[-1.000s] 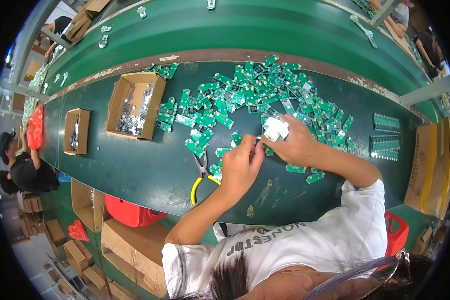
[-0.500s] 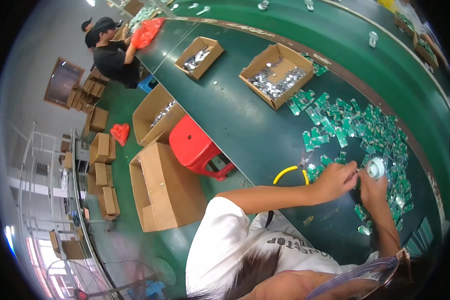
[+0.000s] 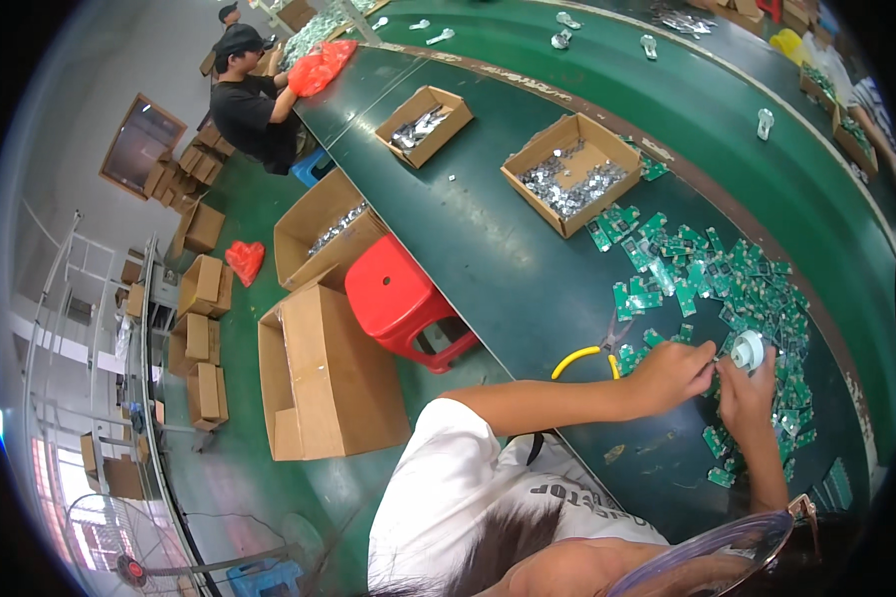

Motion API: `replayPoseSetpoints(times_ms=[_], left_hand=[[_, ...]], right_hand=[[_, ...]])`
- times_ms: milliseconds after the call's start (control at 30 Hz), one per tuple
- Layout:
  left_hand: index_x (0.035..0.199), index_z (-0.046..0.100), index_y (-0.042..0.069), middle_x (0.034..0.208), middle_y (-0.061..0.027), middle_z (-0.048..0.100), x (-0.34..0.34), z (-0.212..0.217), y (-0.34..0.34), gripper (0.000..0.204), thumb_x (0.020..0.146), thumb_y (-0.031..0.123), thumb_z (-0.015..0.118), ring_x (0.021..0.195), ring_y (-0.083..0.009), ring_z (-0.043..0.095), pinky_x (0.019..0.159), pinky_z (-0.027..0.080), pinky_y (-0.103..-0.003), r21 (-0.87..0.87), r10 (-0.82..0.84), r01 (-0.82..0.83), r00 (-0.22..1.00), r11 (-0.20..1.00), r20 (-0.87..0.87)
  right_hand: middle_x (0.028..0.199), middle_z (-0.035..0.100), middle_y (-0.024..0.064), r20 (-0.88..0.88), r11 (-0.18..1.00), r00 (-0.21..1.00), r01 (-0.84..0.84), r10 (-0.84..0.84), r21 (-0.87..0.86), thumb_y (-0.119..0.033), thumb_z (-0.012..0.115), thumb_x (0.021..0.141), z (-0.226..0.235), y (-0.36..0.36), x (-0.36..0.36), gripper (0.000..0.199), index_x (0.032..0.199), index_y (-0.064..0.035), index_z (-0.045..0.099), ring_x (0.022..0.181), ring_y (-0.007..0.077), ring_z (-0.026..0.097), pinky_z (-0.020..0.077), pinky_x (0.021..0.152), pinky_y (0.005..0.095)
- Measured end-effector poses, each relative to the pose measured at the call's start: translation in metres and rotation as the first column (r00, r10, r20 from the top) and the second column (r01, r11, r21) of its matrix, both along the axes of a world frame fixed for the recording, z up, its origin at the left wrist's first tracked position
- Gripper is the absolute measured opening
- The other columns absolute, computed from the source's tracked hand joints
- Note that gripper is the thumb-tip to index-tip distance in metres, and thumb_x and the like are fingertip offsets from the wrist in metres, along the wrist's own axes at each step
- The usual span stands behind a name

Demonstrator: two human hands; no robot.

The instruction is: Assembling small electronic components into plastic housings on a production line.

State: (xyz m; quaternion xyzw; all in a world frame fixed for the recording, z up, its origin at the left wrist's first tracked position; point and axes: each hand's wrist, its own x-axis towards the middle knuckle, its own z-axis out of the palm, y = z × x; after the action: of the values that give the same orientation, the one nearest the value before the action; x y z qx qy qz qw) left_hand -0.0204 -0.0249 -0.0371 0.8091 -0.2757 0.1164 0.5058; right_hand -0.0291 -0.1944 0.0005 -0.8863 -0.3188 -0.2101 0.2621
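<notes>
My right hand point(image 3: 747, 396) holds a white round plastic housing point(image 3: 747, 349) with a raised ring on its face. Close beside it, my left hand point(image 3: 675, 378) is closed, its thumb and forefinger pinched near the housing; whatever they grip is too small to make out. Green circuit boards point(image 3: 757, 289) lie in a loose heap around and beyond both hands. Just left of my left hand, pliers with yellow handles point(image 3: 579, 360) rest on the dark green table point(image 3: 468, 249).
Two cardboard trays of small metal parts point(image 3: 536, 204) point(image 3: 400, 149) stand farther along the table. Beyond runs a green conveyor point(image 3: 607, 75) carrying white pieces. A red stool point(image 3: 393, 284) and cartons point(image 3: 343, 373) are at the left. A co-worker point(image 3: 254, 109) handles a red bag point(image 3: 321, 70).
The view has shifted slightly, so the table things sit a little lower and farther right. Both hands stay close together at the white housing, with little visible change in their grip.
</notes>
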Motion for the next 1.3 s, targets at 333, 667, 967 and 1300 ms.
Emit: replayPoseSetpoints(times_ms=[333, 667, 967, 1300], left_hand=[[0.080, 0.048, 0.001, 0.059, -0.0148, 0.054, -0.002, 0.004, -0.001, 0.015, 0.077, 0.004, 0.063, 0.053, -0.0326, 0.056, 0.047, 0.042, -0.039, -0.097, -0.069, 0.061, 0.994, 0.993, -0.087], [0.080, 0.048, 0.000, 0.057, -0.0151, 0.055, 0.006, 0.018, 0.001, 0.013, 0.077, 0.004, 0.061, 0.053, -0.0339, 0.057, 0.049, 0.044, -0.040, -0.160, -0.137, 0.122, 0.987, 0.980, -0.086], [0.080, 0.056, 0.000, 0.087, -0.0052, 0.060, 0.015, 0.023, 0.012, 0.020, 0.090, 0.016, 0.059, 0.076, -0.0109, 0.059, 0.060, 0.045, -0.023, -0.674, -0.665, 0.194, 0.493, 0.713, -0.561], [0.083, 0.055, 0.004, 0.086, -0.0031, 0.061, 0.011, 0.022, 0.009, 0.019, 0.092, 0.021, 0.058, 0.074, -0.0096, 0.060, 0.061, 0.050, -0.023, -0.692, -0.691, 0.183, 0.428, 0.698, -0.583]], right_hand=[[0.090, 0.057, 0.0219, -0.016, 0.997, 0.997, -0.074, 0.074, 0.005, 0.007, 0.063, 0.069, -0.014, -0.008, 0.001, 0.021, 0.090, 0.0029, 0.064, 0.080, 0.0368, 0.050, 0.0424, 0.064, 0.0430], [0.091, 0.058, 0.0213, 0.111, 0.996, 0.993, -0.041, 0.050, -0.085, 0.003, 0.064, 0.068, -0.015, -0.015, 0.001, 0.020, 0.088, 0.0008, 0.063, 0.083, 0.0379, 0.051, 0.0418, 0.071, 0.0447], [0.126, 0.051, 0.0153, -0.422, 0.998, 0.904, -0.059, 0.068, 0.034, 0.002, 0.047, 0.084, 0.026, -0.011, 0.002, 0.045, 0.127, -0.0075, 0.054, 0.122, 0.0347, 0.040, 0.0242, 0.103, 0.0436], [0.123, 0.047, 0.0181, -0.156, 0.908, 0.987, 0.095, -0.032, 0.409, 0.009, 0.066, 0.068, 0.023, 0.000, 0.000, 0.026, 0.090, -0.0045, 0.071, 0.101, 0.0285, 0.057, 0.0490, 0.081, 0.0360]])
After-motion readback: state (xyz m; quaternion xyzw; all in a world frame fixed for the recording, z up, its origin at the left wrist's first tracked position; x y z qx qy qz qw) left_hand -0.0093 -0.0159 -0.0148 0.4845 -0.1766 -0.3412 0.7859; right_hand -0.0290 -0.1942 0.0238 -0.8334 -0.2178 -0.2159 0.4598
